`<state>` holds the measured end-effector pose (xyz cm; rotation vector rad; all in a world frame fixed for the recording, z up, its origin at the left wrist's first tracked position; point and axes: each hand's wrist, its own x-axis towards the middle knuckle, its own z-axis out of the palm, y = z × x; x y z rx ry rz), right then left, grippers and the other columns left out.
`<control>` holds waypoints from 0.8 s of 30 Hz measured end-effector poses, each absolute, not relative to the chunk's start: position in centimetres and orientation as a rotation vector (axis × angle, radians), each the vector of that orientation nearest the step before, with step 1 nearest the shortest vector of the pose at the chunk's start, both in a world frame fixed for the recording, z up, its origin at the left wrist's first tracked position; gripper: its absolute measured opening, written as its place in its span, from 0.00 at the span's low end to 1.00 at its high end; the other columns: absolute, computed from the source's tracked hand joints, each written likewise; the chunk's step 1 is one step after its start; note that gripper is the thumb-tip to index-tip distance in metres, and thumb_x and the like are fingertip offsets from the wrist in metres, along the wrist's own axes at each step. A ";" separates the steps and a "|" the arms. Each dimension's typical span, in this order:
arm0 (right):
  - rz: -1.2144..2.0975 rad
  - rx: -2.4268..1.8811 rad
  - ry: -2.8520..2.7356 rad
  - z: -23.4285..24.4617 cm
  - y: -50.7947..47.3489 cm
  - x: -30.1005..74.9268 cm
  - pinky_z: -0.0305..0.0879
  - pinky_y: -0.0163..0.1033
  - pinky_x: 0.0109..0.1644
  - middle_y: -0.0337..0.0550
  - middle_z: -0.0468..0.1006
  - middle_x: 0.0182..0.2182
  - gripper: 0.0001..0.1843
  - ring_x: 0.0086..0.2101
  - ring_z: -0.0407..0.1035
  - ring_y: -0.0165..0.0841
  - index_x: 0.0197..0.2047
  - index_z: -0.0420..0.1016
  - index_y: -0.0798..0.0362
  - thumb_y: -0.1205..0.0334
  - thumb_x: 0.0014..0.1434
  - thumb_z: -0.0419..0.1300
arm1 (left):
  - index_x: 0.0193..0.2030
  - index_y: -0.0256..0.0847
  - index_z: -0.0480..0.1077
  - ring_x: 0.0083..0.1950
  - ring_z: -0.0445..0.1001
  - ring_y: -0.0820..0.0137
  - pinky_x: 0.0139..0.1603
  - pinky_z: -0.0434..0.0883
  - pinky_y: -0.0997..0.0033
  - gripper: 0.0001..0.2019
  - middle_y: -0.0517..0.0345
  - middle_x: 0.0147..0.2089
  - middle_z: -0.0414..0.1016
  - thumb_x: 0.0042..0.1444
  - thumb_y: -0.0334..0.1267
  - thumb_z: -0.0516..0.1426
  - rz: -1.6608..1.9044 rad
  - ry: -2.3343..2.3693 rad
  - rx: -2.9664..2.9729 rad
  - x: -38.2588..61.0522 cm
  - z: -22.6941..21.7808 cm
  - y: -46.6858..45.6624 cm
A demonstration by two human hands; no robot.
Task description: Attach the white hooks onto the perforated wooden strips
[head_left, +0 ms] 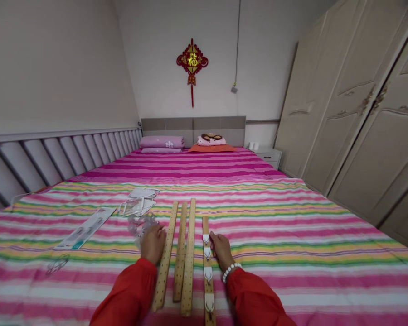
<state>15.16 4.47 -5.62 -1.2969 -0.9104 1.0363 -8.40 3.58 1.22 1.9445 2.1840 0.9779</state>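
My left hand (153, 243) is closed with curled fingers, between a pile of clear plastic pieces (141, 224) and the leftmost wooden strip (166, 258). What it holds, if anything, is hidden. Two more perforated wooden strips, a shorter one (180, 253) and a longer one (189, 258), lie alongside. A separate wooden strip (205, 222) to the right carries several white hooks with metal loops, the nearest to me being a hook (209, 301). Beside the farthest hook (206, 239), my right hand (221, 250) has its thumb and fingers drawn together; I cannot tell what is between them.
Left on the striped bedspread (292, 226) lie a long flat package (86, 228), thin wire-like loops (57, 264) and clear and white packets (141, 202). Folded bedding (162, 142) rests near the headboard (221, 127). A railing (71, 151) runs left; a wardrobe (347, 108) stands right.
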 end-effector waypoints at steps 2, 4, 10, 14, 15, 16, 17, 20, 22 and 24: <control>1.064 -1.281 -0.900 -5.6 4.5 15.1 0.46 0.34 0.15 0.31 0.61 0.07 0.24 0.09 0.52 0.24 0.14 0.60 0.50 0.42 0.48 0.59 | 0.46 0.37 0.74 0.49 0.74 0.60 0.48 0.68 0.65 0.15 0.47 0.47 0.78 0.58 0.40 0.51 0.876 2.326 1.915 -10.0 1.3 3.5; 1.111 -1.254 -0.884 -5.5 4.4 15.1 0.45 0.33 0.15 0.30 0.60 0.07 0.23 0.09 0.51 0.24 0.14 0.60 0.50 0.44 0.48 0.58 | 0.44 0.38 0.75 0.47 0.75 0.60 0.45 0.68 0.65 0.16 0.48 0.45 0.78 0.60 0.43 0.50 0.742 2.400 1.944 -10.5 1.1 3.5; 1.183 -1.224 -0.848 -5.4 4.0 15.3 0.43 0.33 0.14 0.29 0.59 0.07 0.22 0.09 0.49 0.23 0.14 0.59 0.50 0.45 0.48 0.59 | 0.41 0.41 0.77 0.46 0.75 0.63 0.46 0.67 0.69 0.18 0.50 0.41 0.79 0.62 0.40 0.45 0.638 2.413 2.068 -9.9 -0.1 3.7; 1.178 -1.218 -0.845 -5.5 4.1 15.4 0.43 0.33 0.14 0.30 0.60 0.07 0.22 0.09 0.50 0.23 0.14 0.60 0.50 0.45 0.47 0.60 | 0.40 0.40 0.76 0.44 0.75 0.63 0.46 0.67 0.68 0.17 0.50 0.41 0.79 0.62 0.38 0.45 0.605 2.454 2.103 -10.1 -0.4 3.4; 1.173 -1.218 -0.844 -5.5 4.1 15.4 0.43 0.33 0.14 0.30 0.60 0.07 0.22 0.09 0.50 0.23 0.14 0.60 0.50 0.45 0.46 0.60 | 0.40 0.39 0.76 0.44 0.75 0.62 0.46 0.67 0.68 0.17 0.50 0.41 0.79 0.62 0.38 0.45 0.572 2.467 2.122 -10.2 -0.4 3.3; 1.169 -1.217 -0.841 -5.5 4.1 15.4 0.43 0.33 0.14 0.29 0.59 0.06 0.22 0.08 0.50 0.23 0.14 0.60 0.50 0.45 0.46 0.61 | 0.40 0.39 0.76 0.44 0.75 0.62 0.46 0.67 0.68 0.17 0.50 0.40 0.79 0.62 0.37 0.45 0.538 2.480 2.135 -10.2 -0.5 3.2; 1.166 -1.217 -0.840 -5.5 4.1 15.3 0.43 0.33 0.14 0.29 0.58 0.06 0.22 0.08 0.49 0.23 0.14 0.60 0.50 0.45 0.46 0.61 | 0.41 0.39 0.75 0.44 0.75 0.62 0.46 0.66 0.68 0.17 0.50 0.40 0.79 0.62 0.37 0.45 0.505 2.490 2.145 -10.3 -0.5 3.2; 1.166 -1.214 -0.840 -5.4 4.0 15.3 0.43 0.33 0.14 0.29 0.58 0.05 0.22 0.08 0.49 0.23 0.14 0.59 0.50 0.46 0.46 0.61 | 0.42 0.40 0.76 0.44 0.74 0.61 0.46 0.67 0.67 0.15 0.49 0.40 0.78 0.58 0.34 0.48 0.440 2.468 2.178 -10.3 -0.5 3.2; 1.170 -1.210 -0.843 -5.3 3.9 15.4 0.43 0.32 0.14 0.29 0.58 0.05 0.22 0.08 0.49 0.23 0.14 0.60 0.50 0.46 0.46 0.60 | 0.40 0.39 0.76 0.45 0.74 0.61 0.46 0.67 0.66 0.14 0.47 0.40 0.77 0.56 0.32 0.49 0.473 2.425 2.185 -10.4 -0.4 3.3; 1.173 -1.204 -0.844 -5.3 3.9 15.4 0.42 0.32 0.14 0.29 0.58 0.06 0.21 0.08 0.48 0.23 0.14 0.60 0.50 0.46 0.46 0.60 | 0.38 0.37 0.76 0.44 0.73 0.61 0.47 0.67 0.65 0.13 0.47 0.39 0.77 0.55 0.32 0.50 0.601 2.400 2.151 -10.6 -0.4 3.3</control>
